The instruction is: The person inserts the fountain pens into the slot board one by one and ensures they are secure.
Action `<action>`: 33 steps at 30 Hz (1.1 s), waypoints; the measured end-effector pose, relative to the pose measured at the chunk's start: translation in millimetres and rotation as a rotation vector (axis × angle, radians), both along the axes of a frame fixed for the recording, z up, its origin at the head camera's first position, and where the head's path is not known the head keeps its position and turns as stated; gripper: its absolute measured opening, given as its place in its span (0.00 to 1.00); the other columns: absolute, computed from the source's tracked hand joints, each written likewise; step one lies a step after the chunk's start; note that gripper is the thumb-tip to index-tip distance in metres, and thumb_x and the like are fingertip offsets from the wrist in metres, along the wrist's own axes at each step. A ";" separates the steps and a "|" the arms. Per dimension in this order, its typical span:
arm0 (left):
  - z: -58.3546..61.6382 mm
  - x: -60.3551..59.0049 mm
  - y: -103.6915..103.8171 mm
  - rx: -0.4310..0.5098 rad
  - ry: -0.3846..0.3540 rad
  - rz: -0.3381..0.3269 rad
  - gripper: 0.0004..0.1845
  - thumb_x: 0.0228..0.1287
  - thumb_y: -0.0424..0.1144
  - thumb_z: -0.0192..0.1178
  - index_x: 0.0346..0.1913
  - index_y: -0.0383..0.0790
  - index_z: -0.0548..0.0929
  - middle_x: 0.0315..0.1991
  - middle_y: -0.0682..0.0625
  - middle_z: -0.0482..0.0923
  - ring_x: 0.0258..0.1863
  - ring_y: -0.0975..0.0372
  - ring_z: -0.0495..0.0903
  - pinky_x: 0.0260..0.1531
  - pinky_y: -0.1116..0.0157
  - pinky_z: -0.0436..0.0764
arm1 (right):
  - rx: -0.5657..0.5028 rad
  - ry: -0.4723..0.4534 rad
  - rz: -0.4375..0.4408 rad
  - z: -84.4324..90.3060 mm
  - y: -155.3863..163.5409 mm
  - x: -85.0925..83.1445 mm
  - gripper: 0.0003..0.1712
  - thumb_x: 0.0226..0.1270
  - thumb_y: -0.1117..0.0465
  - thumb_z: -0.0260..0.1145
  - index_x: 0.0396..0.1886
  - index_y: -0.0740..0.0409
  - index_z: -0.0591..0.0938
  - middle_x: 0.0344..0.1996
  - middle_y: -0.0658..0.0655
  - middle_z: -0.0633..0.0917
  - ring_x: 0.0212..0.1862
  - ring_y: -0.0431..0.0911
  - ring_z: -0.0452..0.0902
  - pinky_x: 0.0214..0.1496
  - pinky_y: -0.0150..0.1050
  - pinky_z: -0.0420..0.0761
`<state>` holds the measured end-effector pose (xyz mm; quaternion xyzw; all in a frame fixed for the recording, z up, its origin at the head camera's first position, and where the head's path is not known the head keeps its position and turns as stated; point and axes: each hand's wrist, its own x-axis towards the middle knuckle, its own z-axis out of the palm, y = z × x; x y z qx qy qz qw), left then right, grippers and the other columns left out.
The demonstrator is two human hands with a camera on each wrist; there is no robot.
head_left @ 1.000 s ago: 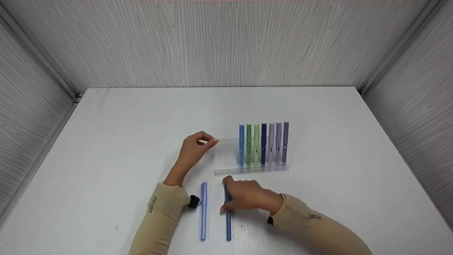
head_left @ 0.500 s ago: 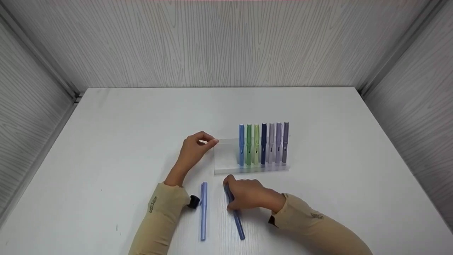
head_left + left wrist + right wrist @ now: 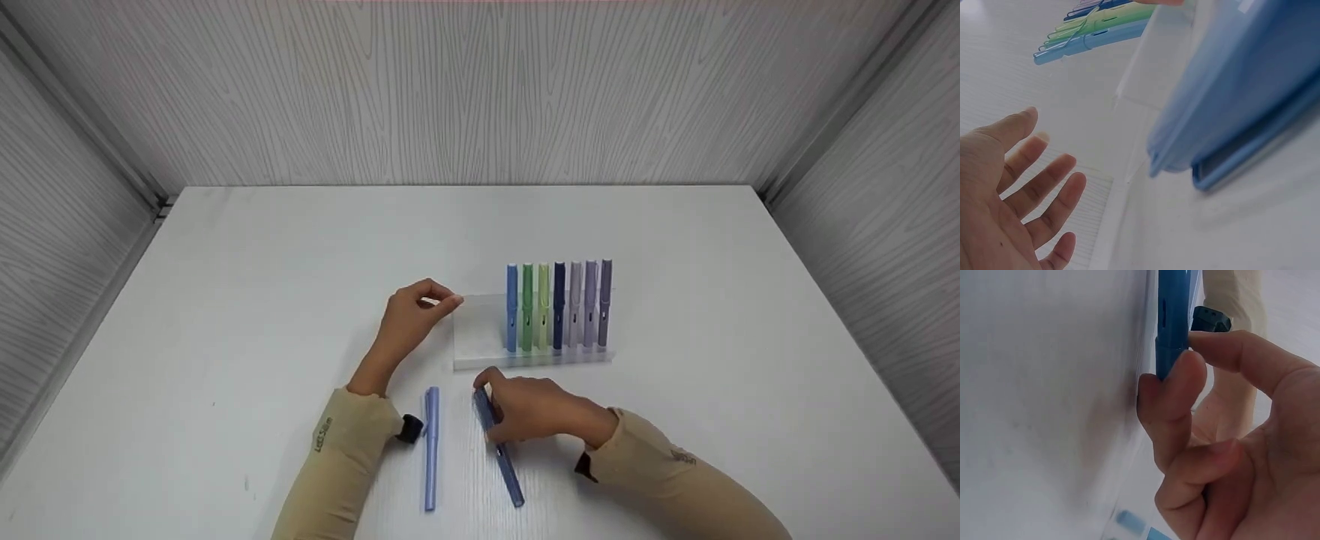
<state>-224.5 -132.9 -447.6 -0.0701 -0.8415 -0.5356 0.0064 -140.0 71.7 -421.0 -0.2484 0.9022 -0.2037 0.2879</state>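
Observation:
My left hand [image 3: 420, 304] pinches the upper left corner of a clear acrylic pen stand [image 3: 480, 326] between thumb and index finger. In the left wrist view, the other fingers of the left hand [image 3: 1033, 197] spread apart behind the clear panel. My right hand [image 3: 529, 409] grips a capped dark blue pen [image 3: 510, 476] by its upper part, fingers and thumb on its sides. This pen slants, its lower end pointing down and right. In the right wrist view, thumb and fingers close on the blue pen [image 3: 1174, 315]. A periwinkle pen [image 3: 431, 450] lies beside the left wrist.
Several capped pens stand upright in the stand's right part: blue [image 3: 512, 307], green [image 3: 528, 307], pale green [image 3: 544, 307], navy [image 3: 559, 307] and purples [image 3: 591, 304]. A white table [image 3: 300, 240] lies beneath, with panel walls [image 3: 480, 90] around it.
The dark blue pen's lower end has swung right, so the pen now slants instead of lying straight. My right hand has shifted slightly right. The left hand has stayed at the stand's corner.

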 end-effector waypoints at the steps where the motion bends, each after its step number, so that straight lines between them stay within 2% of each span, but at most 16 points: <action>1: 0.0 0.1 0.0 -0.001 0.001 -0.001 0.14 0.61 0.51 0.65 0.40 0.45 0.85 0.43 0.48 0.84 0.39 0.58 0.83 0.40 0.62 0.81 | -0.017 -0.001 -0.002 0.9 1.1 -0.5 0.37 0.57 0.55 0.72 0.63 0.50 0.64 0.28 0.48 0.79 0.25 0.39 0.71 0.27 0.34 0.69; 8: 0.9 0.2 0.1 -0.003 0.010 -0.001 0.13 0.62 0.50 0.65 0.40 0.44 0.85 0.42 0.47 0.84 0.39 0.57 0.83 0.41 0.60 0.81 | -0.193 -0.017 -0.061 12.2 10.8 -5.1 0.37 0.59 0.61 0.68 0.67 0.50 0.61 0.40 0.51 0.82 0.26 0.40 0.75 0.30 0.36 0.74; 13: 0.1 -0.7 0.1 -0.008 -0.004 0.002 0.14 0.62 0.51 0.65 0.40 0.44 0.85 0.42 0.47 0.84 0.40 0.57 0.83 0.42 0.61 0.81 | -0.301 -0.027 -0.120 19.0 15.8 -7.7 0.39 0.61 0.61 0.68 0.68 0.50 0.60 0.43 0.53 0.83 0.28 0.41 0.80 0.33 0.38 0.78; 20: -1.8 0.4 0.7 -0.019 -0.005 0.009 0.14 0.62 0.51 0.64 0.41 0.44 0.85 0.43 0.48 0.84 0.41 0.57 0.82 0.44 0.60 0.81 | -0.424 0.002 -0.161 25.1 19.6 -8.7 0.38 0.62 0.64 0.68 0.68 0.48 0.60 0.43 0.56 0.82 0.27 0.43 0.77 0.34 0.38 0.80; 23: -2.6 0.6 1.7 -0.030 -0.010 0.014 0.14 0.62 0.51 0.65 0.41 0.44 0.85 0.43 0.48 0.84 0.42 0.58 0.82 0.45 0.60 0.81 | -0.451 0.044 -0.180 27.0 20.5 -9.3 0.39 0.62 0.64 0.68 0.68 0.48 0.59 0.43 0.55 0.82 0.27 0.43 0.76 0.33 0.37 0.80; 30: -0.2 -0.6 2.7 -0.026 -0.003 0.028 0.13 0.62 0.51 0.65 0.39 0.44 0.85 0.41 0.48 0.84 0.42 0.57 0.81 0.46 0.58 0.80 | -0.465 0.221 -0.198 31.3 19.8 -15.8 0.39 0.62 0.63 0.68 0.69 0.48 0.59 0.45 0.56 0.82 0.27 0.42 0.75 0.32 0.36 0.79; 33: 0.7 -1.2 1.8 -0.024 -0.006 0.033 0.13 0.61 0.51 0.65 0.39 0.45 0.85 0.41 0.49 0.84 0.42 0.58 0.81 0.47 0.59 0.80 | -0.471 0.258 -0.224 32.8 19.6 -18.9 0.40 0.62 0.63 0.68 0.69 0.46 0.58 0.46 0.56 0.81 0.28 0.42 0.76 0.33 0.36 0.80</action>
